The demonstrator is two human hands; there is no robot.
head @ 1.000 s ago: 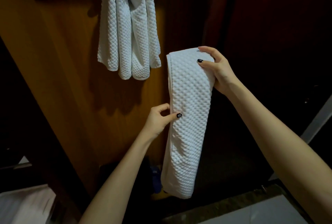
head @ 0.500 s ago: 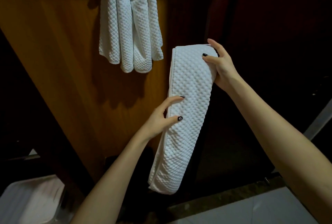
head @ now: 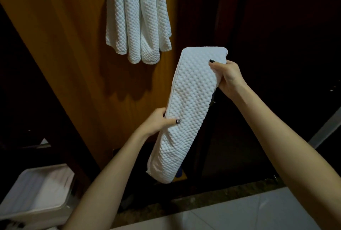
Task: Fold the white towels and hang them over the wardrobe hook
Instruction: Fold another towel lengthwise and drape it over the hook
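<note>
A long folded white waffle towel (head: 190, 104) slants in front of me, its top end to the right and its lower end to the left. My right hand (head: 227, 76) grips its upper right corner, thumb on the front face. My left hand (head: 159, 121) holds its left edge about midway down, thumb on the front and fingers behind. Several white towels (head: 137, 17) hang folded against the wooden wardrobe panel (head: 73, 54) at the top centre. Their tops and the hook run past the frame edge.
A white plastic bin (head: 38, 191) stands at the lower left on the floor. Pale floor tiles (head: 239, 215) lie at the bottom right past a dark stone threshold (head: 212, 198). To the right, the wardrobe interior (head: 286, 45) is dark.
The towel has tilted further, its lower end swinging left. My left hand has closed on its left edge. My right hand's grip has shifted down the top corner. The view has dropped, cutting off the hanging towels' tops.
</note>
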